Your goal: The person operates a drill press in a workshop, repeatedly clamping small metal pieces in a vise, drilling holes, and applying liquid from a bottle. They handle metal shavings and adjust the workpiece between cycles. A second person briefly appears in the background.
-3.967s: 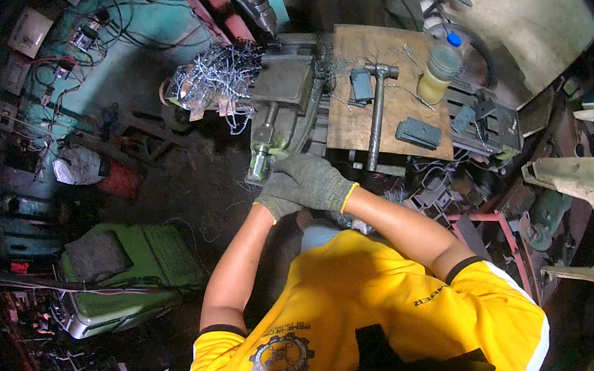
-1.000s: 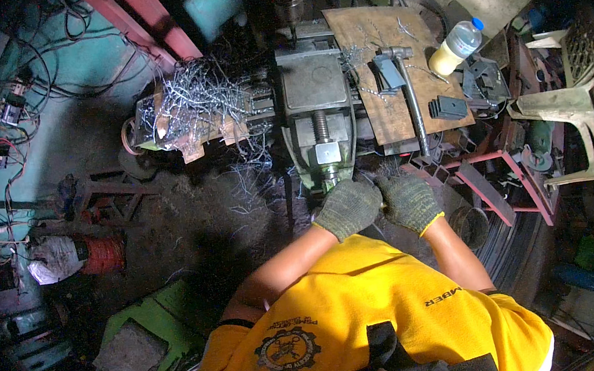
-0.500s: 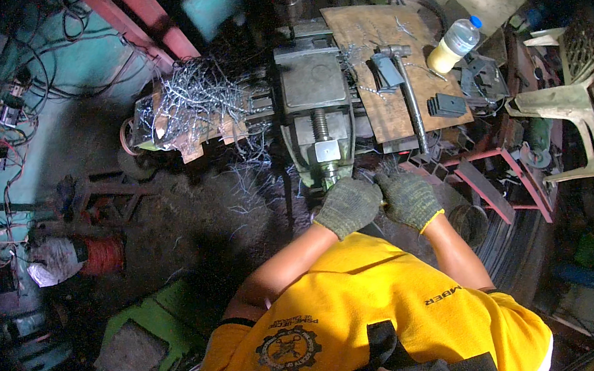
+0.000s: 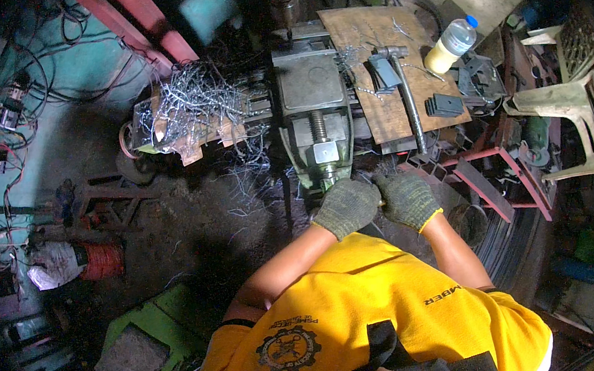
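- Vise [image 4: 310, 79], beside the wooden board's [image 4: 387, 122] left edge: looks heavy, rigid, best gripped at its near screw end [image 4: 327, 171]!
- Left hand [image 4: 348, 208] there, right hand [image 4: 409, 201] alongside; fingers hidden, can't tell their hold.

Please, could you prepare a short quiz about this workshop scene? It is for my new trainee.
1. True or false: the left hand and the right hand both wear gloves.
2. Which colour is the cap of the bottle?
a) red
b) blue
c) white
3. Fill in: seen from the person, the tangled metal shavings lie to the ____ of the vise.

Key: 1. true; 2. b; 3. left
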A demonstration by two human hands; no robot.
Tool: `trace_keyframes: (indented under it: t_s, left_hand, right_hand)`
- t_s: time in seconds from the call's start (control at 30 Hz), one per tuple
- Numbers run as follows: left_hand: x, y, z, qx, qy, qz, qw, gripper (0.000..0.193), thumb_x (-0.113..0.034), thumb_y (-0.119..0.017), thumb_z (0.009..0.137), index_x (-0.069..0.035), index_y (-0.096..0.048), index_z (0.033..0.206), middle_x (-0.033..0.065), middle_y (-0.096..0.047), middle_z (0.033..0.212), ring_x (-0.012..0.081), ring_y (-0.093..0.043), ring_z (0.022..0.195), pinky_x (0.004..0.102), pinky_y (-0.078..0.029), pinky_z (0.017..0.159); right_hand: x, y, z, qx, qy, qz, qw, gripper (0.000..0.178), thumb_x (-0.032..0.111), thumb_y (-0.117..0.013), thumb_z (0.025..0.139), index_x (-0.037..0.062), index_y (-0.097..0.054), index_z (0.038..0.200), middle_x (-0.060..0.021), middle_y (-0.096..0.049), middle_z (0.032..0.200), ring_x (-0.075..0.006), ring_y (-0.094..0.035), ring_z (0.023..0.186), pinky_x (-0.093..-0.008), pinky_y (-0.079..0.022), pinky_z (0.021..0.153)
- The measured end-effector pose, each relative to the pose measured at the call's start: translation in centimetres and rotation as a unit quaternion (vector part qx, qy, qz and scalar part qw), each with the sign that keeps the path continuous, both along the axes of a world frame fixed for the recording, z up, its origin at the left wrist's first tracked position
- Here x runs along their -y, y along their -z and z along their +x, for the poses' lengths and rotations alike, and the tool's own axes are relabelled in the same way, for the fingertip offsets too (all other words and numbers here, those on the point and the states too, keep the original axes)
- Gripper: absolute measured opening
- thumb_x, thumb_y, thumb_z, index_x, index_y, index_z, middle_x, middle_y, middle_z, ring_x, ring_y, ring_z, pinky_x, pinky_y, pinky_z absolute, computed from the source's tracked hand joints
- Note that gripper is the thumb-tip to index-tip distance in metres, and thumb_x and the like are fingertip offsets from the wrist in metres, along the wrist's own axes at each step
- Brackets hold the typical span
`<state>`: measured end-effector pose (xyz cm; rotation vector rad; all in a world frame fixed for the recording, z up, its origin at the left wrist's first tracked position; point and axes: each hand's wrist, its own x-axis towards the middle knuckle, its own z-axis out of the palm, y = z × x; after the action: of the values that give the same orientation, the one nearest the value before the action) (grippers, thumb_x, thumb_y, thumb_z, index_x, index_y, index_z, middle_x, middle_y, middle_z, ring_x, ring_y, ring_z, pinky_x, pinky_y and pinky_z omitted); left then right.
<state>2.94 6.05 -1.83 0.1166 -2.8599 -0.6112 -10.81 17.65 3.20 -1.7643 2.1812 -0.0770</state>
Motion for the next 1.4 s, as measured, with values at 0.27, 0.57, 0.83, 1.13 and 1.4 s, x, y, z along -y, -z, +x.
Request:
trace_keyframes:
  t_s: [0.27, 0.57, 0.83, 1.13, 1.4]
  left_hand:
    - [0.0, -0.2, -0.1, -0.018, 0.002, -0.007, 1.000, 0.024, -0.027, -0.066, 0.084, -0.006, -0.073, 0.075, 0.0181, -0.069, 0.068, 0.0356, -0.070, 0.064, 0.0501, -0.055, 0.058]
    - [-0.1, 0.0, 0.0, -0.015, -0.002, -0.022, 1.000, 0.021, -0.022, -0.064, 0.082, -0.007, -0.072, 0.071, 0.0173, -0.068, 0.068, 0.0350, -0.070, 0.064, 0.0502, -0.055, 0.057]
    - [-0.2, 0.3, -0.2, 0.010, -0.015, -0.008, 1.000, 0.023, -0.024, -0.062, 0.084, -0.006, -0.072, 0.072, 0.0183, -0.068, 0.069, 0.0360, -0.069, 0.063, 0.0510, -0.053, 0.056]
    - [-0.3, -0.5, 0.0, 0.039, -0.030, -0.004, 0.999, 0.015, -0.021, -0.062, 0.086, -0.009, -0.071, 0.085, 0.0154, -0.069, 0.069, 0.0343, -0.071, 0.066, 0.0505, -0.055, 0.060]
    - [-1.2, -1.3, -0.5, 0.118, -0.099, -0.032, 0.988, 0.015, -0.024, -0.062, 0.087, -0.012, -0.071, 0.090, 0.0146, -0.070, 0.073, 0.0360, -0.071, 0.069, 0.0519, -0.056, 0.063]
  right_hand:
    - [0.0, -0.1, 0.0, 0.001, 0.006, -0.007, 1.000, 0.033, 0.019, -0.065, 0.082, 0.0049, -0.065, 0.111, -0.0240, -0.071, 0.097, -0.0447, -0.068, 0.090, -0.0559, -0.053, 0.078]
    - [-0.1, -0.1, 0.2, -0.006, 0.006, -0.031, 0.999, 0.030, 0.019, -0.065, 0.082, 0.0057, -0.065, 0.109, -0.0235, -0.071, 0.095, -0.0433, -0.068, 0.089, -0.0554, -0.053, 0.077]
    - [0.2, -0.8, 1.0, -0.041, 0.024, -0.013, 0.999, 0.026, 0.020, -0.065, 0.085, 0.0070, -0.066, 0.108, -0.0199, -0.072, 0.093, -0.0417, -0.070, 0.085, -0.0535, -0.055, 0.075]
    - [0.7, 0.5, -9.6, 0.453, 0.191, -0.104, 0.865, 0.053, 0.020, -0.072, 0.095, 0.0033, -0.055, 0.142, -0.0067, -0.067, 0.108, -0.0147, -0.061, 0.099, -0.0313, -0.051, 0.093]
    - [6.2, 6.7, -33.6, 0.049, 0.346, -0.495, 0.796, 0.098, 0.033, -0.095, 0.073, 0.0019, -0.041, 0.149, -0.0171, -0.060, 0.137, -0.0314, -0.059, 0.124, -0.0434, -0.045, 0.107]
